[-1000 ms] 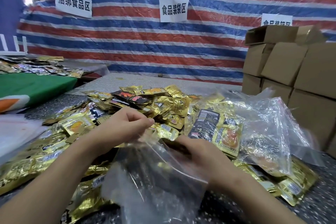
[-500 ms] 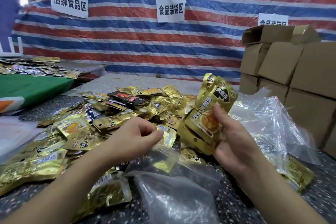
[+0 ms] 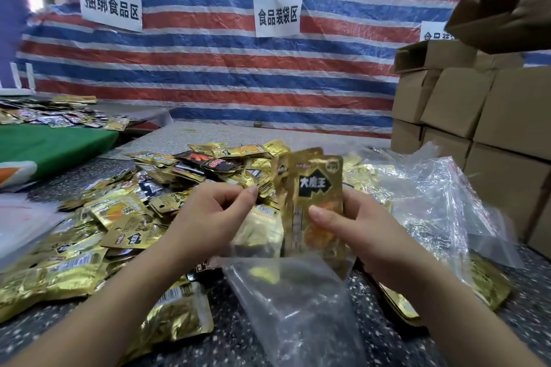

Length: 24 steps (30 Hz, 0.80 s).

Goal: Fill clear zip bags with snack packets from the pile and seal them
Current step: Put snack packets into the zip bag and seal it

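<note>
My right hand point(image 3: 354, 228) grips a small stack of gold snack packets point(image 3: 316, 188), held upright with their lower ends dipping into the mouth of a clear zip bag point(image 3: 295, 304). My left hand point(image 3: 214, 217) pinches the left edge of that bag's opening and holds it up. The bag hangs down toward me over the speckled table point(image 3: 372, 334). A wide pile of gold and black snack packets point(image 3: 128, 217) spreads across the table on the left and behind my hands.
Several more clear bags point(image 3: 432, 205), some holding packets, lie to the right. Stacked cardboard boxes point(image 3: 465, 116) stand at the right edge; another person's hand point(image 3: 533, 0) holds a box flap at top right. A green cloth point(image 3: 56, 146) and more packets lie on the far left.
My right hand picked up the gold packets from the pile, raised them, then brought them down and left into the bag mouth. A person's hand with a box flap appeared at top right.
</note>
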Tool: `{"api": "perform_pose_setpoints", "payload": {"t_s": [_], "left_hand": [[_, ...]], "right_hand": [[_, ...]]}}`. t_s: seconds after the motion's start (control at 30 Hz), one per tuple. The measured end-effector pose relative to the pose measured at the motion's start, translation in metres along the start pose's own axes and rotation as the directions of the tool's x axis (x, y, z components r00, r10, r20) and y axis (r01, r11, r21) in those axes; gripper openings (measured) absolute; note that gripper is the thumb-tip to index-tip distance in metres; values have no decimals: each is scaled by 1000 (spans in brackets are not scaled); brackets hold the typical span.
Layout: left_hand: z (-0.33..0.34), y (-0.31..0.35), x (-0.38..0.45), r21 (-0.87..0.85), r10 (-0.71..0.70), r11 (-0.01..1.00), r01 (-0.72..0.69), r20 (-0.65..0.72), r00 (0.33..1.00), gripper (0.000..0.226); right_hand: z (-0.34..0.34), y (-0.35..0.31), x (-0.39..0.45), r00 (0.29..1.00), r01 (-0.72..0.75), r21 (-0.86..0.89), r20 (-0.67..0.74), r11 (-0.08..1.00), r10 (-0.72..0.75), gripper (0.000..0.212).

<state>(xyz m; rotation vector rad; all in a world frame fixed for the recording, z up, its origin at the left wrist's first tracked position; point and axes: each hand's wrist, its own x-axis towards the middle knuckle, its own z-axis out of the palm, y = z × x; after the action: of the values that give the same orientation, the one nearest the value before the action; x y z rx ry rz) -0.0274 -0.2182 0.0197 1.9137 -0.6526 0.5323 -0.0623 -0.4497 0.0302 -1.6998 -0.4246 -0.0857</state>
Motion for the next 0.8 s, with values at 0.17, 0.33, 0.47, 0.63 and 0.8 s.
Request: {"api": "perform_pose_setpoints", "payload": {"t_s": [0.17,0.33,0.47,0.63,0.8], "left_hand": [[4,4,-2,43,77,996,-76,-18,997,59],[9,5,-2,-144,-31,989,31,0,1000,62],[5,7,0,-189,-64,979,82,102,993,50],[4,7,1,-220,-128,961,169,190,973,14],[4,8,2,-231,-282,914,335,235,930,29]], "right_hand": [[1,0,-6,984,-39,-238,161,970,79,6],[-2,-2,-5,983,-49,-160,168,986,76,9],[-3,1,-2,992,-52,-123,106,991,66,36],[-7,4,0,999,-40,-54,-19,998,39,21],[-7,3,0,999,-52,-100,-13,994,51,28]]}}
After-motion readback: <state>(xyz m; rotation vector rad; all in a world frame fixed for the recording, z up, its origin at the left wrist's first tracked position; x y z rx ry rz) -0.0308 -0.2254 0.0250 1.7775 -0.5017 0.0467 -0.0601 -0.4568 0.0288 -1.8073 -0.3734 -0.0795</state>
